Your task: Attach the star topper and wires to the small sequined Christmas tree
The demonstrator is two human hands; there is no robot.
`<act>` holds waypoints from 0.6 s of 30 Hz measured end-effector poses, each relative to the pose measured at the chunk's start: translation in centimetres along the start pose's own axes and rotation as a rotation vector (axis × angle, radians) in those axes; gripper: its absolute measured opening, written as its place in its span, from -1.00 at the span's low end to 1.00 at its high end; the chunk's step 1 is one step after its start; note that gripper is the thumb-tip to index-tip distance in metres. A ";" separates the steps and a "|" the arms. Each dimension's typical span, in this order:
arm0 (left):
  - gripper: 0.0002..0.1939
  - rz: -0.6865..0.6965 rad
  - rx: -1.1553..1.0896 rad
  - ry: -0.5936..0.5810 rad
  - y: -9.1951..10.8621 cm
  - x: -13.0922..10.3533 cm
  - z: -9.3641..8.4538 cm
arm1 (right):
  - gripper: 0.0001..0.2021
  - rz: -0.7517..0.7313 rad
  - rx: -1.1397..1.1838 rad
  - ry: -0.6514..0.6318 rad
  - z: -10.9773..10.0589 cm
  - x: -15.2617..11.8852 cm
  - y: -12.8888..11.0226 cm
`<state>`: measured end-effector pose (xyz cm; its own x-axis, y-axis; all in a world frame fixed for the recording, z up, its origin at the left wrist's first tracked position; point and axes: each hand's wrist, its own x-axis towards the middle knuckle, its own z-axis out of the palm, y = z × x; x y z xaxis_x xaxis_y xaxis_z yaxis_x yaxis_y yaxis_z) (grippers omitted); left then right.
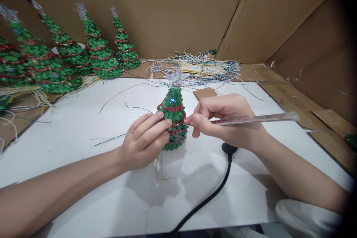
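Observation:
A small green Christmas tree ornament (pixel 174 113) stands upright on the white tabletop, with red garlands, a blue bauble and a clear star on top. My left hand (pixel 147 137) is closed on its left side, fingers pressed over the front. My right hand (pixel 220 119) pinches a slim stick-like tool (pixel 259 119) with reddish lettering near the grip; its back end points right. The fingertips meet the tree's right side, and the tool's working tip is too small to make out. Thin yellowish wires (pixel 159 167) trail from beneath the tree.
Several similar trees (pixel 100 50) stand at the back left. A heap of loose wires (pixel 203 67) lies at the back, before cardboard walls (pixel 173 7). A cardboard piece (pixel 205 93) sits behind my right hand. A black cable with a plug (pixel 220 189) crosses the white tabletop (pixel 83 119).

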<state>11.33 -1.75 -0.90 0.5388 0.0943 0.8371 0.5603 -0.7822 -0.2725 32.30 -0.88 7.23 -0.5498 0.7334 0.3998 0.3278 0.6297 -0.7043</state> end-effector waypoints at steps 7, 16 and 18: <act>-0.91 0.003 -0.028 0.003 0.0 0.0 0.0 | -0.70 -0.208 -0.183 0.035 0.5 -0.7 -0.1; -0.91 -0.041 -0.096 -0.010 0.1 -0.3 0.0 | -0.72 -0.156 -0.093 0.085 0.9 -0.8 0.2; -0.91 -0.048 -0.100 -0.008 0.1 -0.4 0.1 | -0.72 -0.054 0.027 0.135 1.1 -0.8 0.3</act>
<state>11.20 -1.83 -1.29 0.5180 0.1377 0.8442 0.5204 -0.8340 -0.1833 32.02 -1.53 6.06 -0.4572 0.7275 0.5116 0.2788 0.6635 -0.6943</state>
